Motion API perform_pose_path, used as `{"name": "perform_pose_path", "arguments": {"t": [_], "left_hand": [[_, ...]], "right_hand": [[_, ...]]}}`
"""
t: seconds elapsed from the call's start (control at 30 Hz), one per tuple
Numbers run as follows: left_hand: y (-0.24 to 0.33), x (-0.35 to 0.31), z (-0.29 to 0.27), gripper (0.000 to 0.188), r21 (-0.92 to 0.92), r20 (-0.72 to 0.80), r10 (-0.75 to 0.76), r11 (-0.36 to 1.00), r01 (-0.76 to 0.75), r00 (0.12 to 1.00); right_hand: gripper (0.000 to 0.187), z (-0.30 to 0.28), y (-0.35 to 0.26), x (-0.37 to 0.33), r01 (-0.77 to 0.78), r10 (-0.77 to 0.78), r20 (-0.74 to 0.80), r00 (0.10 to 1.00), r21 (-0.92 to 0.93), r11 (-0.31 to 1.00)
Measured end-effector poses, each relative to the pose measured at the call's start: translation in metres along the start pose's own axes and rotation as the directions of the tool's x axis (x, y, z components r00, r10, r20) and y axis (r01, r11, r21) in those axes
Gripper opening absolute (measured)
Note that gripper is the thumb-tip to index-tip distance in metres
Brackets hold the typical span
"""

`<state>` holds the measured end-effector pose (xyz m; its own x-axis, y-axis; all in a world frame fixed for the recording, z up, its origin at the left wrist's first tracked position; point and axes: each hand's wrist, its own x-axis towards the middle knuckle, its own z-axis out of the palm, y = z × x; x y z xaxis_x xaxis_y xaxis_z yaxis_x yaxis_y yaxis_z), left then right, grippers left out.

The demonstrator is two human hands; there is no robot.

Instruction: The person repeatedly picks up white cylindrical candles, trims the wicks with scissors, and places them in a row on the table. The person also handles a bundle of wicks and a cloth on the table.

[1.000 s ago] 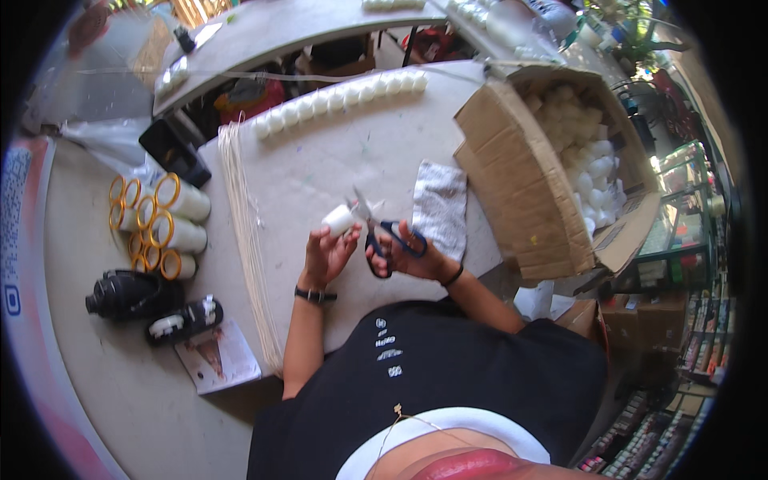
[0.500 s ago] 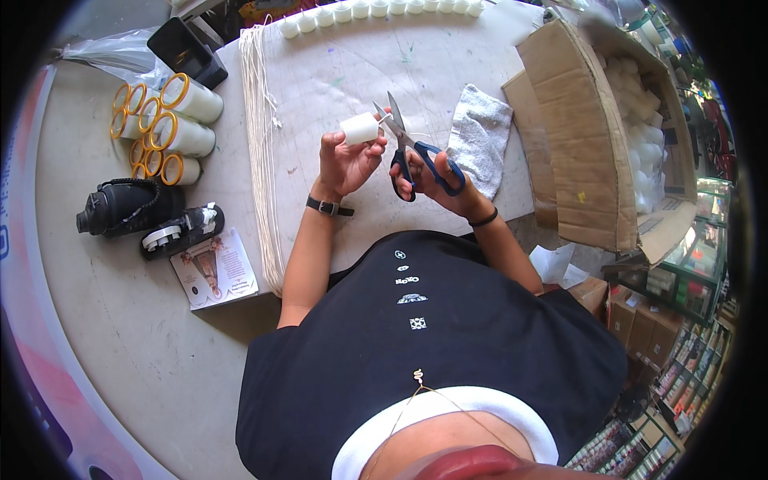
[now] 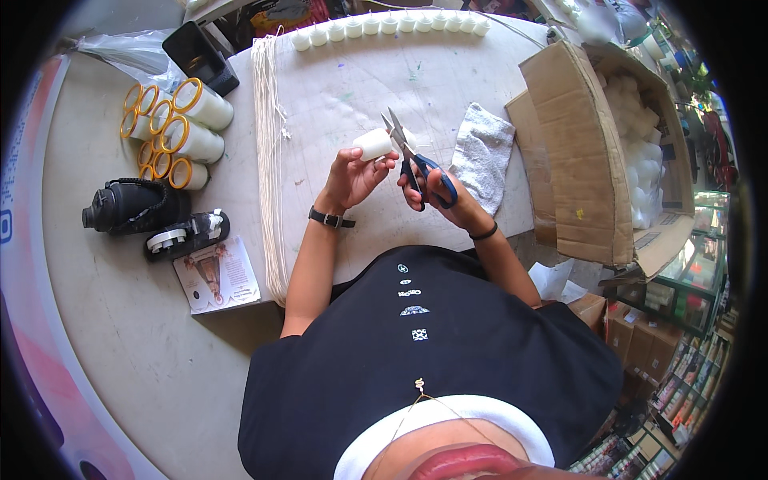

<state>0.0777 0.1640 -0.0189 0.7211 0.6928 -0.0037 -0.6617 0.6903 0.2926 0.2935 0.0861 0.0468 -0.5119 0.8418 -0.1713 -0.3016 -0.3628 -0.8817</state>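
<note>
My left hand grips a short white candle between thumb and fingers, tilted with one end toward the right. A pair of scissors with dark blue handles is in my right hand, thumb and fingers through the loops. Its blades point up and away, almost together, right beside the candle's right end. Whether they touch the candle's wick, I cannot tell. Further off, a row of white candles with wicks standing up lines the table's far edge.
A long bundle of white cord lies along the table's left part. White rolls with gold rims, a black flask and a tape dispenser are farther left. Toward the right are a white towel and an open cardboard box.
The scissor blades have come closer together. The candle and my left hand have shifted slightly right and nearer. The whole view has moved a little.
</note>
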Motion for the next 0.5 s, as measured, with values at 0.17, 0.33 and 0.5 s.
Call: {"name": "perform_pose_path", "arguments": {"t": [0.17, 0.33, 0.5], "left_hand": [[0.000, -0.010, 0.001, 0.066, 0.137, -0.049, 0.049, 0.990, -0.042, 0.998], [-0.001, 0.007, 0.005, 0.079, 0.168, -0.041, 0.030, 0.986, -0.022, 0.999], [0.005, -0.007, -0.006, 0.069, 0.036, -0.120, 0.070, 0.997, -0.066, 0.990]], "right_hand": [[0.084, -0.001, 0.009, 0.004, -0.019, 0.019, 0.001, 1.000, 0.040, 0.999], [0.062, -0.019, 0.019, -0.001, 0.012, -0.010, -0.045, 0.999, 0.065, 0.998], [0.065, -0.017, 0.028, 0.005, -0.046, 0.044, 0.023, 0.999, 0.121, 0.992]]}}
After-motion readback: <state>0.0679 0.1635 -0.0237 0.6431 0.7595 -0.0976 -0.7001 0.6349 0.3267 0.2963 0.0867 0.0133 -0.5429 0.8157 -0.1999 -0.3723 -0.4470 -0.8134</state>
